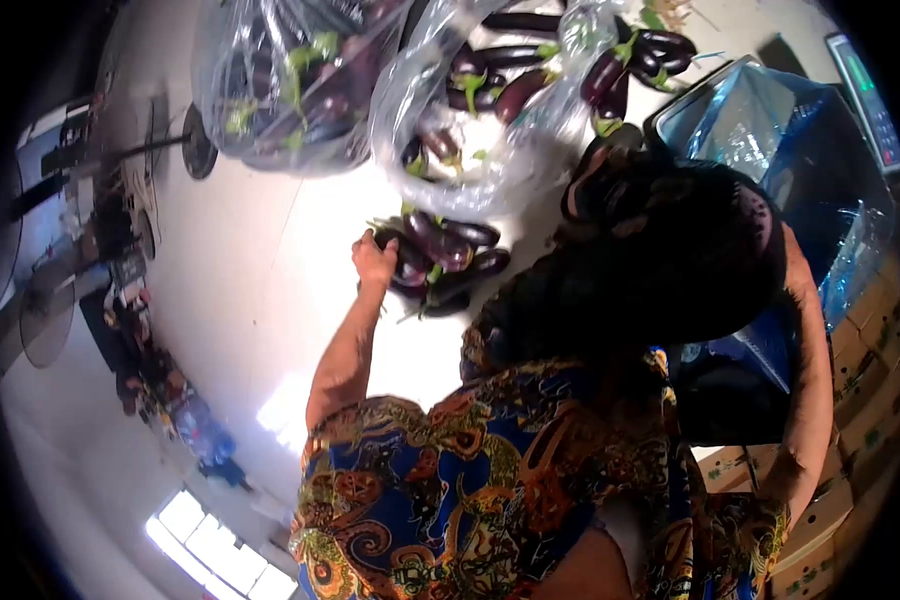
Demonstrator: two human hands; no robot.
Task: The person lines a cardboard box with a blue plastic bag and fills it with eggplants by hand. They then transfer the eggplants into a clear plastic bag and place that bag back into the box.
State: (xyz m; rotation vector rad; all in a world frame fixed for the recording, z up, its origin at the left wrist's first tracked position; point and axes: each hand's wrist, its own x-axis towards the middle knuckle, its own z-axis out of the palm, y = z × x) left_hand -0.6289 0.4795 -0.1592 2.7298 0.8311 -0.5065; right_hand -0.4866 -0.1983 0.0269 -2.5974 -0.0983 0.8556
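My left hand [375, 262] is closed around the stem end of a dark purple eggplant [407, 266] at the left side of a small pile on the white table. More eggplants [450, 250] with green stems lie against it in that pile. My right forearm [810, 380] runs up the right side, beside a blue plastic bag [820, 130]. The right hand itself is hidden behind the large dark shape [650, 260] in the middle of the view, so what it touches does not show.
An open clear plastic bag [390, 125] with loose eggplants lies beyond the pile. Another clear bag [270, 110] full of eggplants stands to its left. At the far right are a scale display [865, 100] and cardboard boxes [870, 380]. Fans [200, 142] stand left of the table.
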